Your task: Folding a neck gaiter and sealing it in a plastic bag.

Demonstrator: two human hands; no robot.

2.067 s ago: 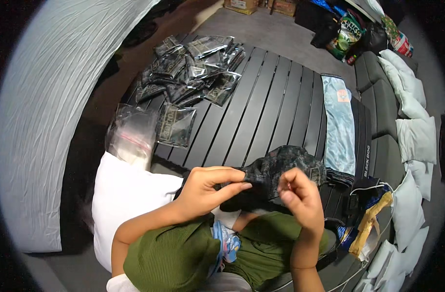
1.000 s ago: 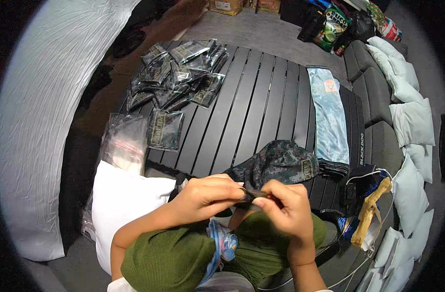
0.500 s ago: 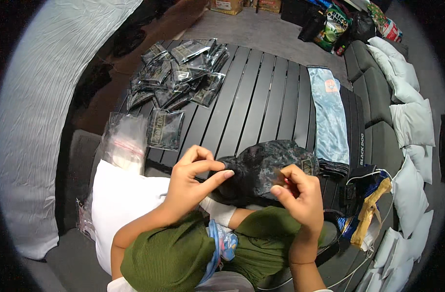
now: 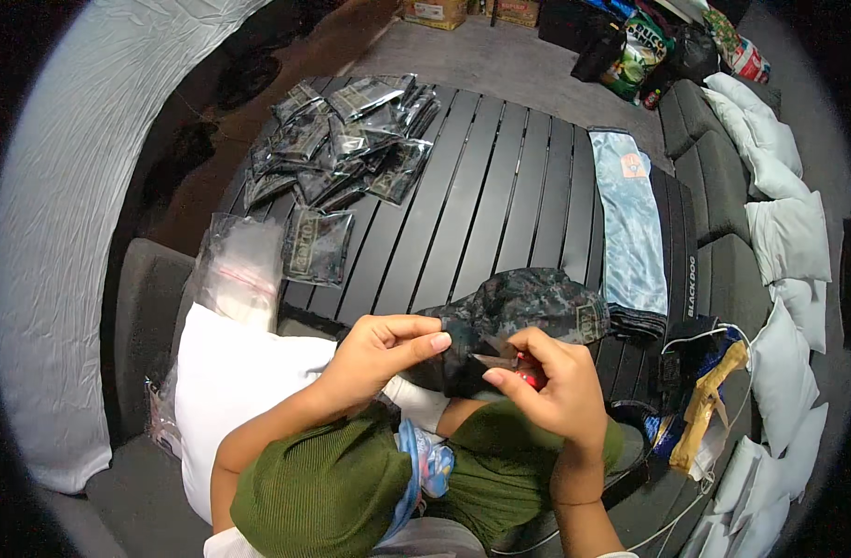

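A dark camouflage cloth piece (image 4: 528,302), perhaps a sleeve, lies bunched over the near edge of the table and toward my lap. My left hand (image 4: 374,358) pinches one edge of it between thumb and forefinger. Close by, my right hand (image 4: 560,386) is closed around small red-handled thread snips (image 4: 495,360); their pointed metal blades face left, just beside the pinched edge. Most of the handle is hidden in my fingers. A woven label patch (image 4: 588,323) shows on the right end of the cloth.
The black slatted table (image 4: 463,205) carries a heap of packed dark camouflage pieces (image 4: 342,139), with one pack (image 4: 317,246) nearer me. Clear plastic bags (image 4: 239,270) lie at its left. A light blue cloth (image 4: 630,223) lies on the right. Pillows (image 4: 788,232) line the right-hand sofa.
My right hand has moved left and slightly down, bringing the snips beside the pinched edge. The left hand has shifted slightly right and down, still pinching the cloth.
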